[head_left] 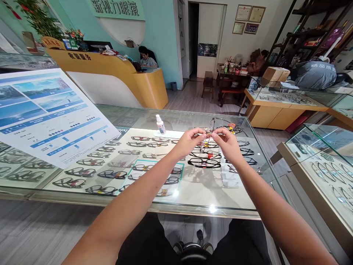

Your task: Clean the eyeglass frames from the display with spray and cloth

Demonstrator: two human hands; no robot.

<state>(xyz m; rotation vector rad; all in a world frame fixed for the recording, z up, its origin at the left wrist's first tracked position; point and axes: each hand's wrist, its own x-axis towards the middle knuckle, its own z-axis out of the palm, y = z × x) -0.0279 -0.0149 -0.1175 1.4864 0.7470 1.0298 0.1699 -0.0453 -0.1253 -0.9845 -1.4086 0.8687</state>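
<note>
Over the glass counter, my left hand [193, 140] and my right hand [224, 141] meet, fingertips close together. Both pinch a thin-framed pair of eyeglasses [211, 125], held up on edge between them; its lenses are hard to make out. Just below my hands lies a black-framed pair of glasses [204, 162] with a red tag on the pair behind it. More frames with orange and yellow tags [234, 127] sit past my right hand. A small white spray bottle [160, 125] stands upright beyond my left forearm.
Several rows of eyeglasses [100, 173] fill the left of the glass display counter [209, 200]. A printed blue-and-white sheet [55, 117] stands at the left. More display cases [328, 165] are at the right. One person [148, 59] sits behind the yellow desk [110, 70]; others are at the back right.
</note>
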